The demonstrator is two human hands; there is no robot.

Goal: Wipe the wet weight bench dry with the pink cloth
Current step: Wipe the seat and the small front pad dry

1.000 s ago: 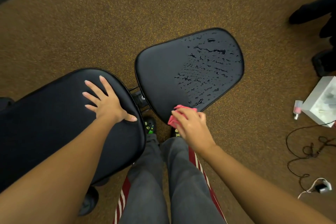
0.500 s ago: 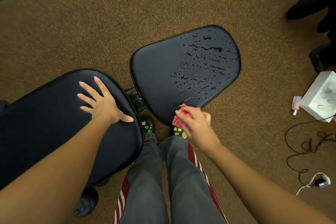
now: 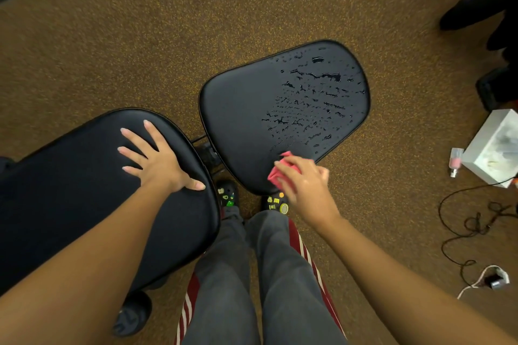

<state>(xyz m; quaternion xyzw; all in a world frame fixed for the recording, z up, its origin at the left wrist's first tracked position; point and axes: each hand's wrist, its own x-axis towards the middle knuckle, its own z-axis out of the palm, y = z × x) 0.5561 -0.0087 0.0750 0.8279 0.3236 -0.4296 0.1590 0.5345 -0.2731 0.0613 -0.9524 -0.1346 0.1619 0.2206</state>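
Head view, looking straight down.

- Right hand (image 3: 305, 185): grasping the pink cloth (image 3: 281, 169), fingers curled over it. The cloth is bunched and sticks out on the far-left side of the fingers. Hand is slightly blurred.
- The cloth sits on the near edge of the black seat pad (image 3: 246, 109), at its near-right corner.
- Water droplets (image 3: 314, 98) cover the right and far part of the seat pad, starting just beyond the cloth. The left part of the pad looks dry.
- Left hand (image 3: 159, 161): released, flat, fingers spread, palm down on the far end of the larger black back pad (image 3: 70, 199). It holds nothing and is well apart from the cloth.
- The two pads sit side by side with a narrow gap where the frame shows.
- Person's legs in grey trousers (image 3: 280, 274) with a red-and-white stripe, and black shoes (image 3: 228, 196), between and below the pads.
- Brown carpet (image 3: 168, 36) underneath. On the right: a white box (image 3: 496, 145) with a small bottle (image 3: 455, 158) just beside it, a black cable (image 3: 459, 221) and a charger (image 3: 494, 280).
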